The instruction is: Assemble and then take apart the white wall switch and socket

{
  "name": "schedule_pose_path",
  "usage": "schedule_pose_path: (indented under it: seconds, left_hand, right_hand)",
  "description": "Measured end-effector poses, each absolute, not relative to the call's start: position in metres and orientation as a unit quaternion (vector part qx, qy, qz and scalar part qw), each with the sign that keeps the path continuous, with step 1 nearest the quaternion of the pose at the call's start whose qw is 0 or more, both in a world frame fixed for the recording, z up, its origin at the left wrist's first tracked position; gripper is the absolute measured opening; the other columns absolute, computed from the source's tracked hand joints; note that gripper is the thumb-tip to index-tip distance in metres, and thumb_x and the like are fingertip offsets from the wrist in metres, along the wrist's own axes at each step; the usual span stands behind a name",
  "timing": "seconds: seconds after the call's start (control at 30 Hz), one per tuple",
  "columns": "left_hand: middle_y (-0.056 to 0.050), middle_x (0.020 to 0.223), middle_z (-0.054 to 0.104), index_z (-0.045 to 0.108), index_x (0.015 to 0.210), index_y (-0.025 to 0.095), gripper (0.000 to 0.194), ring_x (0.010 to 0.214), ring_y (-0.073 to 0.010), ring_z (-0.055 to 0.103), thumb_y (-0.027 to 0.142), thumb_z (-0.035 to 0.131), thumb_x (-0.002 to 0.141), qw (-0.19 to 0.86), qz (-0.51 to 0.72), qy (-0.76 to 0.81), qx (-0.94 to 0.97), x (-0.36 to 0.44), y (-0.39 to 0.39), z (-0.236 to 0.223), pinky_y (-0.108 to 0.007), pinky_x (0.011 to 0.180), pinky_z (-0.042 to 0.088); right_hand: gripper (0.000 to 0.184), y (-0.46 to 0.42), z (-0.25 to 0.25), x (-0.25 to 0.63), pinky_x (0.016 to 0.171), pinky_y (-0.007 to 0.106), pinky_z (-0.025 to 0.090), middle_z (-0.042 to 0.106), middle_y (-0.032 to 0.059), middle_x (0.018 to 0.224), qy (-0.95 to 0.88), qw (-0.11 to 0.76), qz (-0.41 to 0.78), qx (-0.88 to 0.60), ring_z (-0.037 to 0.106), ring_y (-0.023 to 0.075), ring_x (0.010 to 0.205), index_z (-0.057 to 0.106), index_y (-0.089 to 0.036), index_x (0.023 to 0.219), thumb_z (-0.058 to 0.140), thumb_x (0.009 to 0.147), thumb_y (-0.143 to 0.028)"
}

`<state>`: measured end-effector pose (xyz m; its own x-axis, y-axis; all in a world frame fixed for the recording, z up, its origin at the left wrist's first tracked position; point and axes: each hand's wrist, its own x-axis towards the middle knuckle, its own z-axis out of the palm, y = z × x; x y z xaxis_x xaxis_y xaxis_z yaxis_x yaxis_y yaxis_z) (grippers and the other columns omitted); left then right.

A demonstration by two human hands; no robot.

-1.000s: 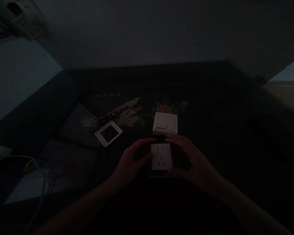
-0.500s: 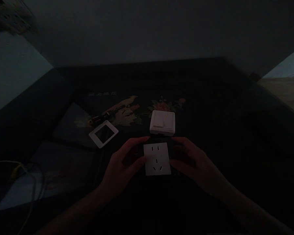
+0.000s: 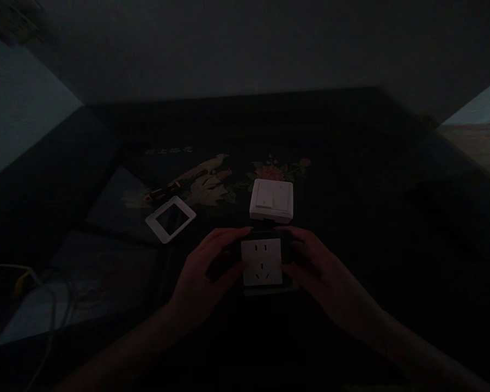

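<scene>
Between my two hands is a white wall socket (image 3: pixel 262 261) with several slots in its face. My left hand (image 3: pixel 206 269) grips its left side, thumb at the edge and fingers curled round the back. The right side is held the same way by my right hand (image 3: pixel 320 269). A dark border shows around the socket's white face, and its underside is hidden. Just beyond my fingertips lies a white switch box (image 3: pixel 271 200) with rocker buttons. To the left rests a white rectangular frame (image 3: pixel 151 219) with an opening in its middle.
A dark slim tool, perhaps a screwdriver (image 3: pixel 162 192), lies behind the frame. The dark glossy tabletop (image 3: pixel 351 218) carries a flower and bird picture. A pale cable (image 3: pixel 53 310) runs along the lower left. A grey wall (image 3: pixel 228 49) rises behind. The scene is very dim.
The socket has tilted a little in my hands, and a pale strip now shows below its lower edge. Both hands keep their grip. The whole view has shifted slightly.
</scene>
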<state>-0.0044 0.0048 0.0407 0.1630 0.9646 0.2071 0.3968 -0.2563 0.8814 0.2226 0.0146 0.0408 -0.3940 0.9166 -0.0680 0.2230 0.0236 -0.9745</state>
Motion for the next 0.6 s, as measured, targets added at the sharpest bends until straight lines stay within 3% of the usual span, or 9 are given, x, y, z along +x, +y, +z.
schedule_pose_path:
  seconds: [0.13, 0.27, 0.5, 0.6]
  left_hand:
    - [0.002, 0.123, 0.068, 0.063, 0.126, 0.034, 0.041, 0.111, -0.015, 0.065, 0.016, 0.067, 0.089, 0.339, 0.395, 0.507, 0.687, -0.0049, 0.0048, 0.0398, -0.023, 0.093, 0.056]
    - [0.001, 0.123, 0.068, 0.065, 0.124, 0.033, 0.04, 0.111, -0.0159, 0.066, 0.017, 0.068, 0.088, 0.354, 0.397, 0.517, 0.671, -0.0044, 0.0052, 0.042, -0.023, 0.09, 0.058]
    - [0.001, 0.122, 0.068, 0.068, 0.12, 0.033, 0.039, 0.108, -0.0167, 0.068, 0.016, 0.07, 0.085, 0.407, 0.42, 0.519, 0.623, -0.0025, 0.0051, 0.0417, -0.023, 0.084, 0.061]
    - [0.002, 0.121, 0.069, 0.069, 0.119, 0.033, 0.039, 0.107, -0.0158, 0.069, 0.017, 0.071, 0.084, 0.416, 0.425, 0.52, 0.613, -0.0022, 0.0046, 0.0425, -0.021, 0.083, 0.061]
  right_hand:
    - [0.059, 0.0132, 0.0389, 0.2223, 0.087, 0.043, 0.063, 0.073, 0.0084, 0.117, -0.674, 0.314, 0.495, -0.45, 0.071, 0.0237, 0.109, 0.033, -0.025, 0.147, 0.052, 0.092, -0.018]
    - [0.062, 0.0137, 0.0398, 0.222, 0.089, 0.043, 0.063, 0.072, 0.0088, 0.122, -0.697, 0.311, 0.476, -0.437, 0.071, 0.0227, 0.111, 0.027, -0.026, 0.151, 0.049, 0.094, -0.016]
    - [0.047, 0.0104, 0.0435, 0.2218, 0.079, 0.034, 0.065, 0.069, 0.0067, 0.128, -0.737, 0.327, 0.412, -0.424, 0.075, 0.0188, 0.098, 0.044, -0.029, 0.137, 0.046, 0.094, -0.012]
    - [0.038, 0.0106, 0.0439, 0.2219, 0.075, 0.029, 0.063, 0.072, 0.0028, 0.119, -0.741, 0.341, 0.397, -0.42, 0.075, 0.0162, 0.092, 0.052, -0.03, 0.126, 0.048, 0.093, -0.01]
